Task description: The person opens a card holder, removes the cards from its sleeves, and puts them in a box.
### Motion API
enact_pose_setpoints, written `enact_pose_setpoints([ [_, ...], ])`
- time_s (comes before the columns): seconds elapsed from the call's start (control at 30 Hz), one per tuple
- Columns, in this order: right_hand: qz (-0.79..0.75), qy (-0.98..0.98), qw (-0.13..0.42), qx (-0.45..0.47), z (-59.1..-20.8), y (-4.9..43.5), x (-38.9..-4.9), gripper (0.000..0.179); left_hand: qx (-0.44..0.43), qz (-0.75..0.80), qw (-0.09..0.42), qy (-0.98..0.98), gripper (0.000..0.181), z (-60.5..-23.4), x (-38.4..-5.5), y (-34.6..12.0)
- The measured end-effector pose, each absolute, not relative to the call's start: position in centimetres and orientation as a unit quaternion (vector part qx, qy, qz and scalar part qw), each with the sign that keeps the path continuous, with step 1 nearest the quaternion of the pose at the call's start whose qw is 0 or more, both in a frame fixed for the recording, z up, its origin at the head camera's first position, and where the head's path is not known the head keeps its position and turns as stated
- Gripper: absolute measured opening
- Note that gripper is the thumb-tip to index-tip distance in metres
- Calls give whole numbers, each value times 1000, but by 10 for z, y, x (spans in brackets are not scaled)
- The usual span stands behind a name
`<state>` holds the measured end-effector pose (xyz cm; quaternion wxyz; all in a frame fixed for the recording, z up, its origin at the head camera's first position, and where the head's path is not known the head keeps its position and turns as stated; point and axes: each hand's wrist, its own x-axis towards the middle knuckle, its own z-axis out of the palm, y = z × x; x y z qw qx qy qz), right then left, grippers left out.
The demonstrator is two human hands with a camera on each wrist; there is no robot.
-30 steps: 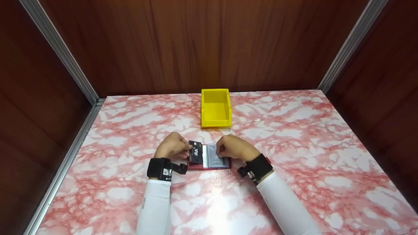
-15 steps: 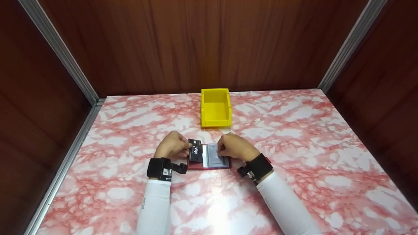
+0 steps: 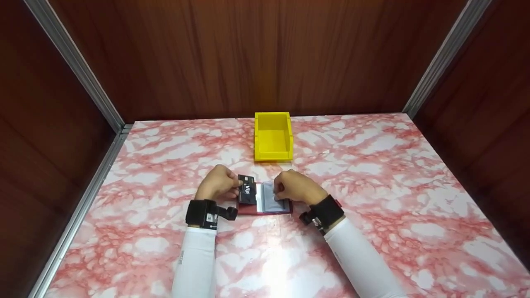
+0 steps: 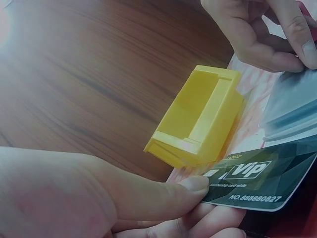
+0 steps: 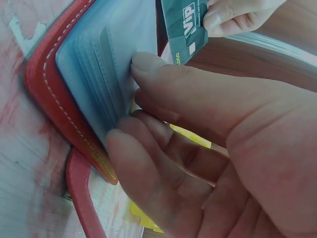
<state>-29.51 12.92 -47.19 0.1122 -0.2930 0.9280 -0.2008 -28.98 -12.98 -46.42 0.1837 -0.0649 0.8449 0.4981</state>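
Between thumb and fingers, my left hand (image 3: 218,183) pinches the left edge of a black "Vip" membership card (image 3: 247,191). The card is tilted above the left half of an opened red card holder (image 3: 247,210). Several clear plastic sleeves (image 3: 270,203) fan out on the holder's right half. My right hand (image 3: 299,187) pinches the edge of these sleeves, its thumb (image 5: 153,64) lying on the top one and the other fingers curled beneath. A red strap (image 5: 81,188) and white stitching along the cover show in the right wrist view.
Beyond the hands stands a yellow open-front bin (image 3: 273,157). Red-and-white marbled tabletop (image 3: 165,248) surrounds the holder. Dark wood panels (image 3: 265,58) with metal corner posts enclose the table at the back and sides.
My left hand has raised the card slightly, away from me and a little to the left. The right hand has shifted only slightly at the sleeves.
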Motion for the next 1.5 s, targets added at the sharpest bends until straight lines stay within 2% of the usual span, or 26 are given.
enact_pose_setpoints([
  [0.3, -210, 924, 118, -296, -473, 131, -296, 10, -74, 494, 131, 857, 7, -465, -293, -132],
  [0.5, -208, 924, 113, -301, -472, 131, -295, 11, -62, 477, 101, 871, 13, -465, -294, -138],
  [0.73, -202, 927, 106, -297, -471, 133, -296, 11, -40, 420, 13, 907, 18, -459, -301, -139],
  [1.07, -208, 928, 124, -283, -473, 132, -293, 10, -5, 386, -103, 917, 24, -441, -318, -119],
  [1.33, -209, 930, 132, -271, -469, 132, -293, 8, 79, 339, -119, 930, 26, -397, -341, -88],
  [1.5, -213, 929, 137, -271, -471, 132, -291, 9, 120, 308, -126, 936, 22, -383, -357, -68],
])
